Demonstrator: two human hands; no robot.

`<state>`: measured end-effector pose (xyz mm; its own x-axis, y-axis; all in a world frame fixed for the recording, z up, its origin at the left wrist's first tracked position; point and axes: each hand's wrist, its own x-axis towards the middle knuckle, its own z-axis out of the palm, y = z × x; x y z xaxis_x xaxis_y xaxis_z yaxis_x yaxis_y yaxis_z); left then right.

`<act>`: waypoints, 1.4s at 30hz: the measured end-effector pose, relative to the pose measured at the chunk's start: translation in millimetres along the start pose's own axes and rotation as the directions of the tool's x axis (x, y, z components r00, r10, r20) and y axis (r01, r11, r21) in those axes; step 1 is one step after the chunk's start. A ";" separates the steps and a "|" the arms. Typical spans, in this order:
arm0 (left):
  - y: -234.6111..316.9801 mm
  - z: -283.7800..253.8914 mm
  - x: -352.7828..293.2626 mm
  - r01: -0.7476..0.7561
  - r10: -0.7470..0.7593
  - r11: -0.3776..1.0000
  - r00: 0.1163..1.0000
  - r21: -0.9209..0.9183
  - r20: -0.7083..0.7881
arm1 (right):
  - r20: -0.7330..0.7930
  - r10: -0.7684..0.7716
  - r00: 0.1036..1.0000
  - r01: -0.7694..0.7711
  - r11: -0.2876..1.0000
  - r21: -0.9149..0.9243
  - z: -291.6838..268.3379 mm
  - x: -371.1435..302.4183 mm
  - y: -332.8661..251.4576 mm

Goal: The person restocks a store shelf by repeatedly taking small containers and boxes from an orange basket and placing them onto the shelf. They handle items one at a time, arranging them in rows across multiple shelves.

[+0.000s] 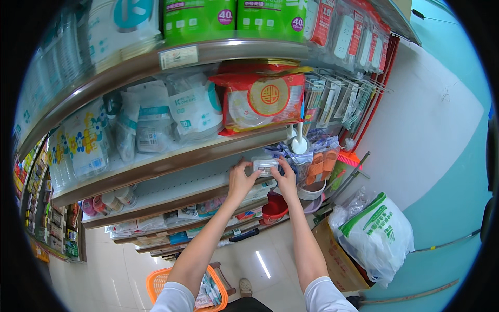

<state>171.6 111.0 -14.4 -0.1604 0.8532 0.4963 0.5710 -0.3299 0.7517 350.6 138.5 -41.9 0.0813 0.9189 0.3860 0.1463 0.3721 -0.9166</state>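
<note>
A small clear plastic box [265,166] with a pale label is held between my two hands over the right end of a middle shelf [192,177]. My left hand [241,181] grips its left side, the thumb near the front edge. On the other side, my right hand [284,179] closes on the box with fingers and thumb. What lies inside the box is too small to make out. Just above hangs a white ladle [299,145], and orange slippers [321,165] hang to the right of my right hand.
Overhead, a shelf carries a red pack of bowls [265,99] and bagged plastic cups [195,112]. Bottles [112,200] stand at the shelf's left end. An orange basket [151,283] with packets sits on the floor below. A cardboard box [338,260] and white bag [382,239] are at right.
</note>
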 end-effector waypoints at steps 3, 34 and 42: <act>-4.1 8.8 14.5 0.103 -0.096 0.986 0.994 -0.134 0.055 | 0.053 0.067 0.996 -0.072 0.991 0.108 1.7 17.6 12.6; 2.1 -14.0 -8.5 -0.007 -0.018 0.980 0.992 -0.200 -0.122 | -0.066 -0.337 0.939 0.292 0.884 -0.365 30.5 -10.0 -28.8; -21.3 -110.2 -207.1 0.301 -0.272 0.912 0.952 -0.280 0.140 | 0.173 0.192 0.966 -0.178 0.980 -0.090 91.3 -222.9 -47.1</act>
<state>103.9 -103.2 -85.4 -0.1954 0.9584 0.2078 0.2466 -0.1570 0.9563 235.7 -71.9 -94.3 -0.0641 0.9818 0.1790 0.2176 0.1888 -0.9576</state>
